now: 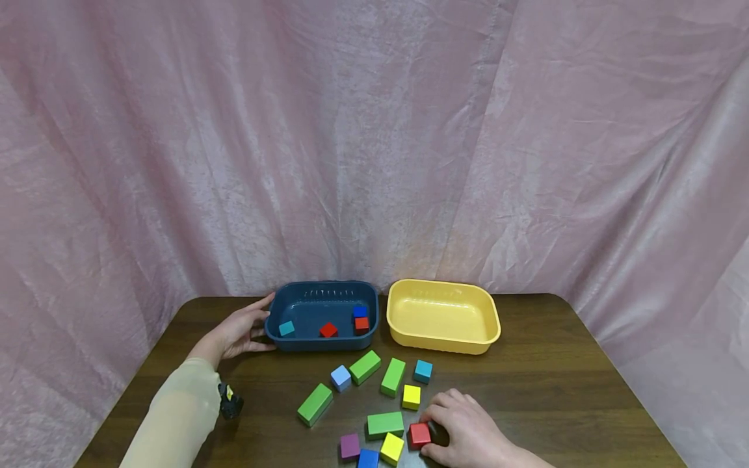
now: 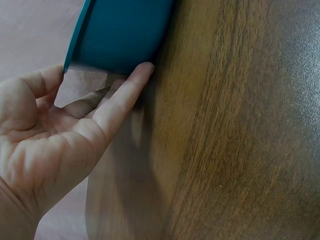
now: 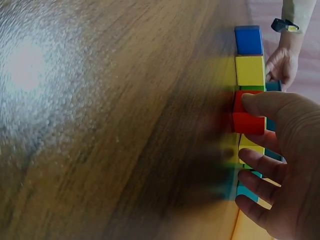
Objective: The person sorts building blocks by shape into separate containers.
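My right hand (image 1: 468, 429) is at the front of the table, with a red cube (image 1: 419, 435) pinched between thumb and index finger. The right wrist view shows the thumb on one side of that red cube (image 3: 249, 123); the other fingers spread past it. My left hand (image 1: 236, 331) touches the left end of a dark blue bin (image 1: 324, 345) with extended fingers. In the left wrist view, one fingertip meets the rim of the bin (image 2: 120, 37) and another lies along its lower side. Inside the bin are a teal block (image 1: 287, 328), two red blocks (image 1: 329, 330) and a blue block (image 1: 359, 311).
A yellow bin (image 1: 441, 343) stands right of the blue one. Between the bins and the table's front lie several green blocks (image 1: 385, 424), yellow cubes (image 1: 411, 397), a teal cube (image 1: 423, 371), a light blue cube (image 1: 341, 377), a purple cube (image 1: 350, 446) and a blue block (image 1: 368, 459).
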`<state>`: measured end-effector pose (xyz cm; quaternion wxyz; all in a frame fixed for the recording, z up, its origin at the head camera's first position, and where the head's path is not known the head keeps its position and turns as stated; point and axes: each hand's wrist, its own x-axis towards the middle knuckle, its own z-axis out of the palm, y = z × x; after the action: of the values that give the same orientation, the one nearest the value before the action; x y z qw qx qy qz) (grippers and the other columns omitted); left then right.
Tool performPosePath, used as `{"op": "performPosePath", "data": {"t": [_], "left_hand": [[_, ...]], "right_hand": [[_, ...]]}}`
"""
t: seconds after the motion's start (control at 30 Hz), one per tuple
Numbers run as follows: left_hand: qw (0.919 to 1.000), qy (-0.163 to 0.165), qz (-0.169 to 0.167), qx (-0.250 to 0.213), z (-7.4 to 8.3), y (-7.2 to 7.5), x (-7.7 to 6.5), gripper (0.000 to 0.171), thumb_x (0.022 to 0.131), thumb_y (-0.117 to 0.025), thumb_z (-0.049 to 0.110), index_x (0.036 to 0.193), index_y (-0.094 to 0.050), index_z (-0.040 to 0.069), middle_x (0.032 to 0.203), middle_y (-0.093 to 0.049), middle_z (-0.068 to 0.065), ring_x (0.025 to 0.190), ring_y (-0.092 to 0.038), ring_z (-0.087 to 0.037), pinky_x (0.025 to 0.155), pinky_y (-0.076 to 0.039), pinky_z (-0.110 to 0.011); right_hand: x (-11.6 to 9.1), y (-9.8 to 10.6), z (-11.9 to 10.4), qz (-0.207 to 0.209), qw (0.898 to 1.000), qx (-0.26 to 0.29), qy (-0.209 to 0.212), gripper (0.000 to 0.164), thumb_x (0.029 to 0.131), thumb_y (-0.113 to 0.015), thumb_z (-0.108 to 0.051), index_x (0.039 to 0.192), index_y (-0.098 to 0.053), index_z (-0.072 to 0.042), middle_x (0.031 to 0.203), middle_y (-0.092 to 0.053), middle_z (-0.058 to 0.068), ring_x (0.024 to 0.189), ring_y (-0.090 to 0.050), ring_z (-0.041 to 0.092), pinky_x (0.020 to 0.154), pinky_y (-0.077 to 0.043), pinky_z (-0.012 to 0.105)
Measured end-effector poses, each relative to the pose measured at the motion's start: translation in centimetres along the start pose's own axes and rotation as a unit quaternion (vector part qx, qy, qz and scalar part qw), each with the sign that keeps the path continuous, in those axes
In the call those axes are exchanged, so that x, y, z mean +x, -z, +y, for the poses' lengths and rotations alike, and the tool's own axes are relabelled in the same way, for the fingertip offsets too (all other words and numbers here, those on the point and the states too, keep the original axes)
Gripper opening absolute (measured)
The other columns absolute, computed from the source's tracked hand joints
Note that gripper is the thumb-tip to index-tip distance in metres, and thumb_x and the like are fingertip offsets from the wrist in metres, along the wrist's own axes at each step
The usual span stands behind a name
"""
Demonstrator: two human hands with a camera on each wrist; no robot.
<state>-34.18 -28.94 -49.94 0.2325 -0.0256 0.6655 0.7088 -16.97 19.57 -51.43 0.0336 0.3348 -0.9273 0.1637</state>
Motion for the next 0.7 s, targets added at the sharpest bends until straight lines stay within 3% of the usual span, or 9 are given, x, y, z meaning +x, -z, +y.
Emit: {"op": "performPosePath", "data": {"t": [0.4, 0.7], "left_hand": [[1.0000, 0.000, -0.001, 0.002, 0.0, -0.1, -0.1, 0.063, 0.112, -0.031, 0.015, 0.166, -0.004, 0.031, 0.168, -0.003, -0.026, 0.147, -0.024, -0.052, 0.098, -0.048, -0.065], [1.0000, 0.000, 0.003, 0.001, 0.1, -0.2, -0.2, 0.062, 0.112, -0.031, 0.015, 0.166, -0.005, 0.031, 0.167, -0.004, -0.027, 0.147, -0.024, -0.051, 0.097, -0.048, -0.065]], "right_hand": [[-0.1, 0.3, 0.1, -0.030, 0.999, 0.019, -0.027, 0.029, 0.082, -0.080, -0.051, 0.101, -0.072, -0.031, 0.104, -0.060, -0.017, 0.100, -0.053, 0.011, 0.085, -0.048, 0.040], [-0.2, 1.1, 0.1, -0.005, 0.999, 0.020, -0.025, 0.026, 0.082, -0.082, -0.049, 0.100, -0.072, -0.033, 0.103, -0.059, -0.019, 0.099, -0.053, 0.009, 0.082, -0.048, 0.039]]}}
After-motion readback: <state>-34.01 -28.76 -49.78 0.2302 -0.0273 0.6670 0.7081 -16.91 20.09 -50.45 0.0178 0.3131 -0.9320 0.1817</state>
